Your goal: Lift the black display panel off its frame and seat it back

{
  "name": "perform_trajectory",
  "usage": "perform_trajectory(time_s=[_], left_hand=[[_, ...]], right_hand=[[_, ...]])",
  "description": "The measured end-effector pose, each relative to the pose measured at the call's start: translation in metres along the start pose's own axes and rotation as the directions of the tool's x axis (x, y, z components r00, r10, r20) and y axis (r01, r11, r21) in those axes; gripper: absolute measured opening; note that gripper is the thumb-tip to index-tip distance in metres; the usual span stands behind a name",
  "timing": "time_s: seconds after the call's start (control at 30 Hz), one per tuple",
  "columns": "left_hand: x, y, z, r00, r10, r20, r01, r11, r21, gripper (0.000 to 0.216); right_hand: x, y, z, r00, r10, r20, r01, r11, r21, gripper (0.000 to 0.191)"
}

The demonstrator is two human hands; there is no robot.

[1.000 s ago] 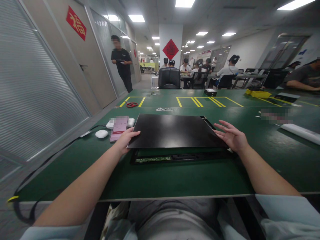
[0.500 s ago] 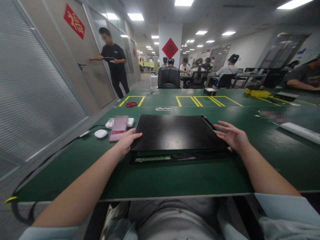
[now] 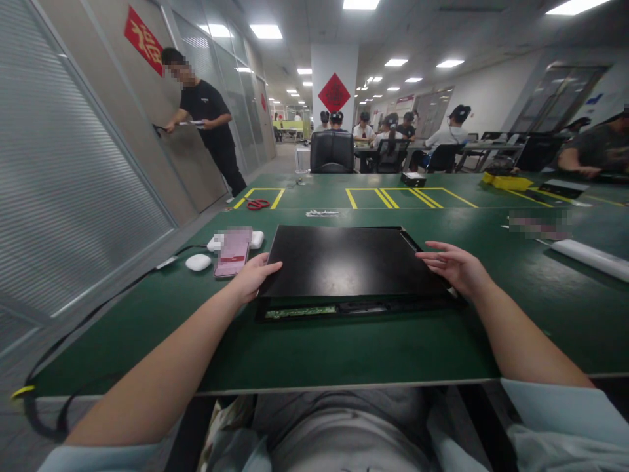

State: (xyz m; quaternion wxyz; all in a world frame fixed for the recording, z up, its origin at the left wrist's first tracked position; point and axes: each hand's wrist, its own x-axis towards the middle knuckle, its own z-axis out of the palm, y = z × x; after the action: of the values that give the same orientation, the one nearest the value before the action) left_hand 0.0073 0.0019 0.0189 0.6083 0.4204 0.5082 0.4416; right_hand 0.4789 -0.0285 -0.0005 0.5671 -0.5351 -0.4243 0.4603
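A flat black panel (image 3: pixel 344 259), like a display screen, lies slightly raised over a dark frame (image 3: pixel 398 308). Along the frame's near side a strip of green circuit board (image 3: pixel 299 313) shows. My left hand (image 3: pixel 255 274) grips the panel's left edge, thumb on top and the other fingers mostly hidden at the side and below. At the right edge, my right hand (image 3: pixel 455 265) has its fingers stretched out, the tips at or close to the panel's rim. What lies beneath the panel is hidden.
On the green table (image 3: pixel 354 357), a phone (image 3: pixel 232 252) and a white mouse-shaped object (image 3: pixel 198 263) sit at left. Red-handled scissors (image 3: pixel 258 204) lie farther back. A yellow tray (image 3: pixel 508 182) and a white roll (image 3: pixel 590 259) are at right. A person (image 3: pixel 206 118) stands by the door.
The panel has shifted slightly to the right, with my left hand on it. My right hand has edged slightly left. The person at the door has leaned in and reached the handle.
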Motion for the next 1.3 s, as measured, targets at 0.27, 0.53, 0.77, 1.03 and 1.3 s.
perform_trajectory(time_s=[0.27,0.53,0.77,1.03,1.3], left_hand=[[0.003,-0.003,0.001,1.0,0.016,0.015,-0.017,1.0,0.02,0.028],[0.004,-0.001,0.002,1.0,0.01,0.02,-0.011,0.998,0.068,0.023],[0.004,-0.001,0.005,1.0,0.017,0.01,-0.017,0.996,0.09,0.018],[0.009,-0.002,0.003,0.998,0.001,-0.056,-0.001,1.0,-0.009,0.033],[0.007,0.005,0.007,0.994,-0.043,-0.101,0.026,0.987,-0.16,0.043]], right_hand=[[-0.001,-0.003,0.001,1.0,-0.029,-0.013,0.029,1.0,-0.004,0.032],[0.0,-0.002,0.002,0.999,-0.018,-0.027,0.018,1.0,0.006,0.031],[0.0,-0.002,0.003,0.999,-0.02,-0.027,0.019,1.0,-0.004,0.03],[0.001,-0.001,0.0,0.999,-0.037,0.009,0.037,0.999,-0.003,0.029],[0.002,-0.007,-0.007,0.999,0.037,0.029,-0.04,0.991,0.125,0.029]])
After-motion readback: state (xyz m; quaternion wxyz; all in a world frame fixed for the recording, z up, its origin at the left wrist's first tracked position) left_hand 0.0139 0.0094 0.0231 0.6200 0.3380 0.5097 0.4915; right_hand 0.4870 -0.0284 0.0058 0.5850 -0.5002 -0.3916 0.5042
